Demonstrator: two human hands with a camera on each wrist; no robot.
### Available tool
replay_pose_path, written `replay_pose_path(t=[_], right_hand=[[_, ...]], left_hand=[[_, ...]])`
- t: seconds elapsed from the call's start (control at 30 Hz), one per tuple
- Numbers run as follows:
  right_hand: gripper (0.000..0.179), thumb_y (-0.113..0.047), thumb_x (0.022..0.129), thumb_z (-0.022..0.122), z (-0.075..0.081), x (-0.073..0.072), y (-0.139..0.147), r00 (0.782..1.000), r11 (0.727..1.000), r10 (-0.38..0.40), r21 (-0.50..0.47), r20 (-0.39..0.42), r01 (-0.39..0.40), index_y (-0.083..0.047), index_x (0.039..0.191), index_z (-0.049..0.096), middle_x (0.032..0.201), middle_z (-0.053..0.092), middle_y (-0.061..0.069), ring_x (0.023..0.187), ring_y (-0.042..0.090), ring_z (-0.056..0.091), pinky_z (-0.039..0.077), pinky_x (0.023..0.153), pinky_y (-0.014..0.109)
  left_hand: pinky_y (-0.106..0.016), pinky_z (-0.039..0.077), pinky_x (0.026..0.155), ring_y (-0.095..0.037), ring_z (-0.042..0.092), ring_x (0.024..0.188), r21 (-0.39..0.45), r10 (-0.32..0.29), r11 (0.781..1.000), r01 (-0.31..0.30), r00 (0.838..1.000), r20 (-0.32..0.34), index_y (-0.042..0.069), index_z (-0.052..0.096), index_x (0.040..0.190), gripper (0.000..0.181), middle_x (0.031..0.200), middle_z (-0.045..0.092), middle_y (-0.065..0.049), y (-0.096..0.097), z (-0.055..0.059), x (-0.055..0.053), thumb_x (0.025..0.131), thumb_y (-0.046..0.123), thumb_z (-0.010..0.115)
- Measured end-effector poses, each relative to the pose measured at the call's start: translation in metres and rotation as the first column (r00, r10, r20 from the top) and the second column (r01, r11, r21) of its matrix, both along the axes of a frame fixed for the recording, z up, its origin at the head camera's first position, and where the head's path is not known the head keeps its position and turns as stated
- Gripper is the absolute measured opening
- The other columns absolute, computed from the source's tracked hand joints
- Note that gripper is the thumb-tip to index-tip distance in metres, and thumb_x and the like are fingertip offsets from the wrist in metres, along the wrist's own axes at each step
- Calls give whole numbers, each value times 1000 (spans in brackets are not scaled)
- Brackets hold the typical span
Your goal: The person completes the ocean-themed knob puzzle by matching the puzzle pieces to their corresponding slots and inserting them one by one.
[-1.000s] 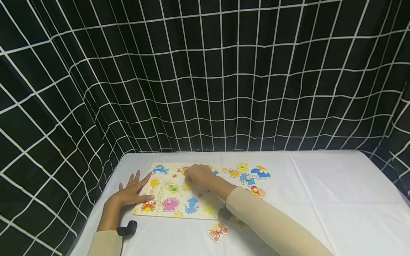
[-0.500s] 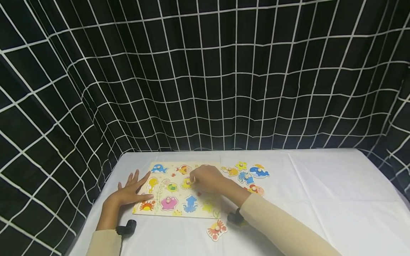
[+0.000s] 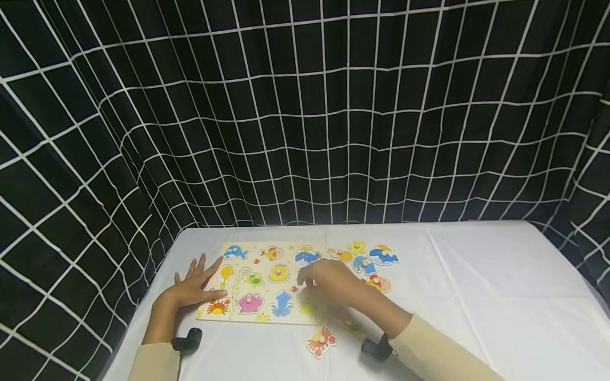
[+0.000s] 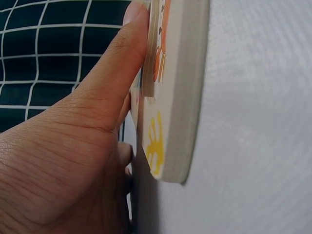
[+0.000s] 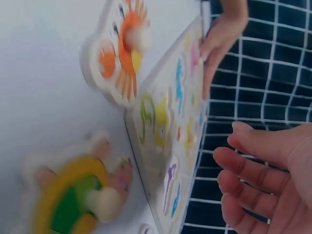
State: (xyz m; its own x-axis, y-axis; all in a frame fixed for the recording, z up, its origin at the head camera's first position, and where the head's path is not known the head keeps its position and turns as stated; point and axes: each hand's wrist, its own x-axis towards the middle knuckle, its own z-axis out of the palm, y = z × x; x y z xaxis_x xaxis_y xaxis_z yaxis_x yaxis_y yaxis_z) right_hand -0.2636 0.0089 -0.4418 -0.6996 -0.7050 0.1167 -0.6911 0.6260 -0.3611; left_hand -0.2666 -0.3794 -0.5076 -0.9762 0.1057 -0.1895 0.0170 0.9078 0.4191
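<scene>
A wooden sea-animal puzzle board [image 3: 267, 317] lies on the table. My left hand [image 3: 188, 291] rests on its left edge with the fingers spread; in the left wrist view the thumb [image 4: 114, 68] lies along the board. Over the board's right part is my right hand [image 3: 331, 280], its fingers loosely bent and nothing between them, as the right wrist view shows. A yellow octopus piece [image 3: 278, 273], a pink shell piece [image 3: 250, 303] and a blue whale piece [image 3: 235, 252] sit in the board with knobs up. Part of the board's right side is hidden by the hand.
Loose knobbed pieces lie right of the board: a squid [image 3: 364, 265], a whale [image 3: 383, 256], a star [image 3: 357, 246] and a fish [image 3: 378, 283]. Nearer are a crab [image 3: 321, 342] and a turtle [image 5: 78, 195]. A black gridded curtain [image 3: 305, 132] surrounds the white table.
My right hand has drawn away from the yellow octopus piece, to the right and toward me, uncovering it and the board's blue whale picture. The left hand stays in place.
</scene>
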Motion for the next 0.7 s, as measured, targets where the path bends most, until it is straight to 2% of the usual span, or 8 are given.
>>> replay_pose_path(t=[0.13,0.3,0.37,0.53,0.6,0.7], right_hand=[[12,-16,91,76,-3,19,11,999,999,6,-32,52,-5,-20,103,77,86,70,-13,77,5,59,51,74,30],[12,-14,92,73,-11,40,20,996,999,19,-29,91,-17,-22,100,77,90,72,-12,83,4,62,53,80,32],[13,-12,89,74,-12,46,23,994,999,26,-21,103,-24,-22,97,77,85,70,-13,79,4,61,53,76,30],[8,-19,87,78,-13,58,27,990,998,56,-9,128,-55,-25,84,73,67,59,-22,64,0,52,46,67,24],[9,-26,88,79,-12,61,28,989,998,55,4,139,-56,-26,82,72,67,57,-24,63,-2,51,45,66,22],[15,-35,83,82,-13,64,29,990,998,57,31,126,-61,-26,80,70,68,56,-23,64,-1,49,45,64,23]], left_hand=[[-80,-15,105,-51,-11,151,32,-3,999,4,1000,-17,24,24,162,111,166,-3,-30,-1,-1,1,74,71,72],[-79,-16,105,-49,-12,152,17,4,1000,-3,1000,-15,26,22,162,114,167,-4,-27,-6,-13,-2,72,77,69],[-78,-17,106,-47,-12,152,9,7,1000,-7,1000,-26,28,22,162,114,168,-4,-25,-8,-18,-3,71,79,68],[-77,-18,105,-47,-12,153,24,6,1000,-5,999,-33,28,23,162,115,168,-4,-25,-9,-20,-6,70,80,68],[-77,-18,105,-47,-13,152,17,6,1000,-5,1000,-24,27,22,162,115,168,-5,-25,-9,-21,-8,70,80,68],[-77,-18,106,-47,-13,152,6,11,1000,-11,1000,-25,27,22,162,116,168,-5,-24,-11,-23,-10,70,79,69]])
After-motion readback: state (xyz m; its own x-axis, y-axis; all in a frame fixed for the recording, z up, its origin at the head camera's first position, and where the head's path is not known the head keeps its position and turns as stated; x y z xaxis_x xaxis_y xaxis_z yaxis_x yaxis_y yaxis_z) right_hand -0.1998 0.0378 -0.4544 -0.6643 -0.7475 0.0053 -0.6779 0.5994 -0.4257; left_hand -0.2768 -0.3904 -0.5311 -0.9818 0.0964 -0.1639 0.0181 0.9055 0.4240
